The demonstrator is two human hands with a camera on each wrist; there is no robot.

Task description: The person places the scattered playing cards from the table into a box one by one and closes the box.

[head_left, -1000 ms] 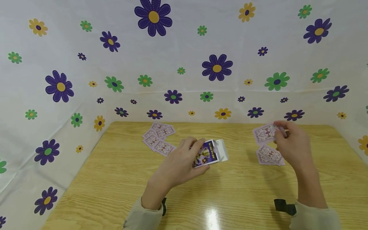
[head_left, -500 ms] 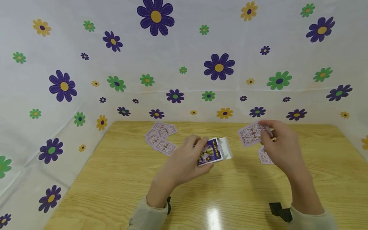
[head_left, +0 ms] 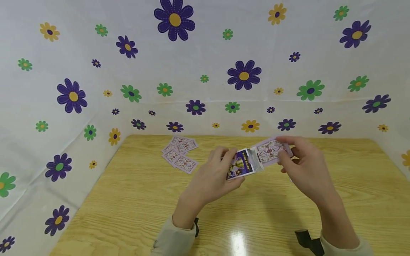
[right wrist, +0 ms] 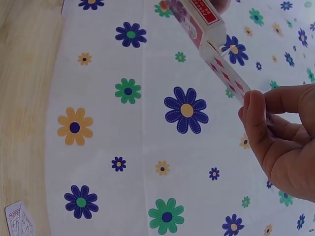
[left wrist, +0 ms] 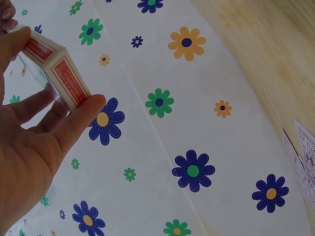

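In the head view my left hand [head_left: 209,181] holds a purple-and-white card box [head_left: 239,164] above the table, its flap end facing right. My right hand [head_left: 309,170] pinches a playing card [head_left: 269,151] between thumb and fingers, patterned back up. The card's far end is at the box's mouth; how far inside it reaches is hard to tell. In the right wrist view red diamonds show on the card [right wrist: 227,76], which meets the box [right wrist: 203,22]. The left wrist view shows fingers and thumb around the box [left wrist: 69,81], with red printed panels visible.
Several playing cards [head_left: 179,153] lie fanned face down at the back left of the wooden table [head_left: 134,202]. Cards on the right side are almost wholly hidden behind my right hand. A flower-printed cloth [head_left: 205,53] stands behind and around the table.
My right hand has brought the card leftward from above the right-hand cards to the box's mouth. My left hand has shifted slightly right with the box.
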